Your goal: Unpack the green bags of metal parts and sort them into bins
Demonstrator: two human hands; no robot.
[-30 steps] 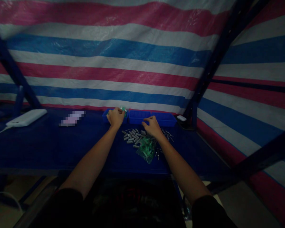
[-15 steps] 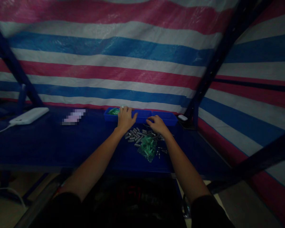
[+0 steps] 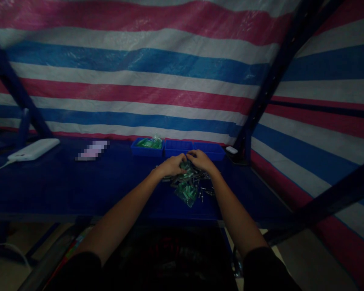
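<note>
My left hand (image 3: 175, 165) and my right hand (image 3: 200, 159) meet over a pile of small metal parts (image 3: 202, 176) on the blue table. Between them is a clear plastic bag with green contents (image 3: 186, 166); the fingers of both hands are closed at its top. A second bag of green pieces (image 3: 186, 193) lies in front, on the near side of the pile. Behind my hands stand three blue bins. The left bin (image 3: 147, 152) has green bags in it; the middle bin (image 3: 178, 146) and right bin (image 3: 210, 149) show blue insides.
A white power bank (image 3: 34, 149) with a cable lies at the left of the table (image 3: 63, 190). Near it is a blurred-out pinkish object (image 3: 93, 150). A small white case (image 3: 231, 150) rests beside the right bin. Blue frame posts and striped sheeting enclose the table.
My left hand has come back from the left bin to the pile, beside my right hand. A green bag now shows between them. My right hand has hardly moved.
</note>
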